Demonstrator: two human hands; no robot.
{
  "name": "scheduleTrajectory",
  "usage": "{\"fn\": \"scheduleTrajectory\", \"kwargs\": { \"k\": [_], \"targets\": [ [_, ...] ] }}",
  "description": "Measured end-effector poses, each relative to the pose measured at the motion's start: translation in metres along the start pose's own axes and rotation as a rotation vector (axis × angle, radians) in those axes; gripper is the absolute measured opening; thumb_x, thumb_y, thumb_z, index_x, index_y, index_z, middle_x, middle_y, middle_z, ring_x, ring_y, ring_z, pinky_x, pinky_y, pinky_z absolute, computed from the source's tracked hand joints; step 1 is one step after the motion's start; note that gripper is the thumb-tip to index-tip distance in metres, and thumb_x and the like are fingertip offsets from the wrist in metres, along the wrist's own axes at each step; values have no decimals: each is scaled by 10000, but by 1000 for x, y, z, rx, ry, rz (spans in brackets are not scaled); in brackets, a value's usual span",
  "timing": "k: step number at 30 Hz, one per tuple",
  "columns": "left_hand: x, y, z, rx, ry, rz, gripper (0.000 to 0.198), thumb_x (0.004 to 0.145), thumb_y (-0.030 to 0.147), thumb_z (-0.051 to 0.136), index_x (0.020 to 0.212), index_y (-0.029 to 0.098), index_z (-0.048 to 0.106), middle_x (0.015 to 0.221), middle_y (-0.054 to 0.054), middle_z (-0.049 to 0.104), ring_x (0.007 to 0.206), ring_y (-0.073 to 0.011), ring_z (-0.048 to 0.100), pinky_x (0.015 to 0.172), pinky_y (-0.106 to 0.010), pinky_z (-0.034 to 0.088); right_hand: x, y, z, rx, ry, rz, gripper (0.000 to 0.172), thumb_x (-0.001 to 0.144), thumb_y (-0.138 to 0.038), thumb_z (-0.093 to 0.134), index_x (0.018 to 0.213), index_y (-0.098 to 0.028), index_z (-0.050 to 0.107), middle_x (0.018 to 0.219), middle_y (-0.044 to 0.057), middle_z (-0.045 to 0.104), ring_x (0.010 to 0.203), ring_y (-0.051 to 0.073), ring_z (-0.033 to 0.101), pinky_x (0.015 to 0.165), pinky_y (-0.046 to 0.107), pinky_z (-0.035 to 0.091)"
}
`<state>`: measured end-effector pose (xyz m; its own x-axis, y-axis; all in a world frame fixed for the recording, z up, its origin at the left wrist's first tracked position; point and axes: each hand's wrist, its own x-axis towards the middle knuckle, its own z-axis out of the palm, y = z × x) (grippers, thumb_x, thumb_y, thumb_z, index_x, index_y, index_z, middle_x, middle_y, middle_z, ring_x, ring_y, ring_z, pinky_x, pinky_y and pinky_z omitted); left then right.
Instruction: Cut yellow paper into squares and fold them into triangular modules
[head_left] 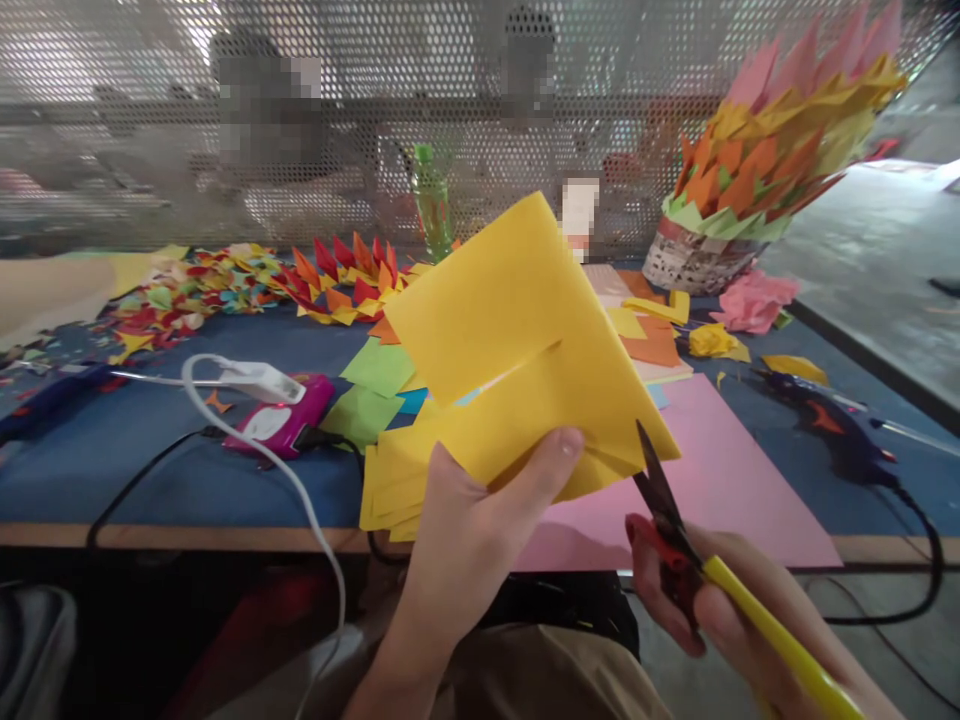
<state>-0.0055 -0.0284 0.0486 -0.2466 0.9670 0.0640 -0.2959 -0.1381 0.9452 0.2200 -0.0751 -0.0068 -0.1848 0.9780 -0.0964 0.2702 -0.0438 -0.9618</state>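
My left hand (pixel 487 520) grips a folded sheet of yellow paper (pixel 517 300), with the thumb pressed on its front. A slit runs partway across the sheet from its left side. In my right hand (pixel 727 600) is a pair of scissors (pixel 667 510) with dark blades, slightly parted, at the lower right edge of the yellow paper. Whether the blades touch the paper I cannot tell. Beneath the left hand, more yellow pieces (pixel 390 490) lie in an overlapping pile. A large pink sheet (pixel 720 480) lies under and to the right of the work.
A magenta power adapter (pixel 277 420) with a white plug and cables sits at left. Glue guns (pixel 832 420) lie at right and far left. Behind are paper scraps (pixel 210 285), a green bottle (pixel 431 200) and a tall folded-paper model (pixel 757 170) before a perforated metal screen (pixel 360 120).
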Motion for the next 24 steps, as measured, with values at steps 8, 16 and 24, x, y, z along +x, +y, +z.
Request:
{"fn": "scheduleTrajectory", "kwargs": {
  "k": [8,16,24],
  "targets": [
    [1,0,-4,-41,-89,-85,93,952,274,874,1008,201,863,1053,-52,883,950,-206,853,797,-215,690,9,4,-9,-29,-130,-31,570,1017,-761,587,1140,-230,754,793,53,626,766,232,602,707,347,559],
    [3,-1,-6,1,-114,-62,121,953,297,881,1029,204,870,1074,-50,885,964,-204,858,788,-198,688,8,11,-13,-25,-140,-32,578,1025,-756,581,1258,-249,734,765,25,595,711,216,575,733,361,556],
    [2,-1,-7,27,-114,-38,119,960,311,884,1030,217,862,1070,-33,879,945,-189,849,793,-199,687,8,1,-11,-11,-149,-27,556,1031,-738,594,1247,-243,728,788,29,602,705,203,555,698,340,529]
  ]
}}
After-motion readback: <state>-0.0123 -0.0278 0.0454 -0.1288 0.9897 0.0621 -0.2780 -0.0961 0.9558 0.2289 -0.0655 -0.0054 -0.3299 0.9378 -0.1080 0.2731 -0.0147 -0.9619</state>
